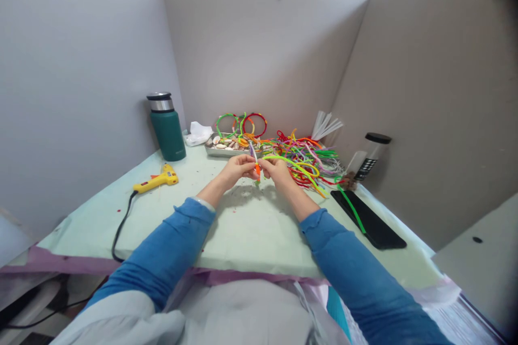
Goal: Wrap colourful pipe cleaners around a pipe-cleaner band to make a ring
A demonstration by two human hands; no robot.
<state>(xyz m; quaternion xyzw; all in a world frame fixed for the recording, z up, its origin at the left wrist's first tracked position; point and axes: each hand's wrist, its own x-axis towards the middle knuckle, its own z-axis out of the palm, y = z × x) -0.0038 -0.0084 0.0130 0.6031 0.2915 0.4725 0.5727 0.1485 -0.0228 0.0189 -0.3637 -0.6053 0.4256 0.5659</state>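
My left hand (pixel 239 168) is closed in a pinch on a small orange piece (pixel 258 169) with a purple-and-white strip rising from its top. I cannot make out exactly what kind of thing it is. Close beside it, my right hand (pixel 278 171) pinches a yellow-green pipe cleaner (pixel 301 166), which curves over the hand and off to the right. The fingertips of both hands almost meet around the orange piece, partly hiding it. A bit of green shows just below them.
Behind my hands stand a metal tray (pixel 218 152) of shells and several pipe-cleaner rings (pixel 266 125). Tangled pipe cleaners (pixel 307 151) lie right. A corded yellow glue gun (pixel 157 179) and green bottle (pixel 168 132) are left; a black phone-like slab (pixel 374 223) and clear bottle (pixel 371 153) right.
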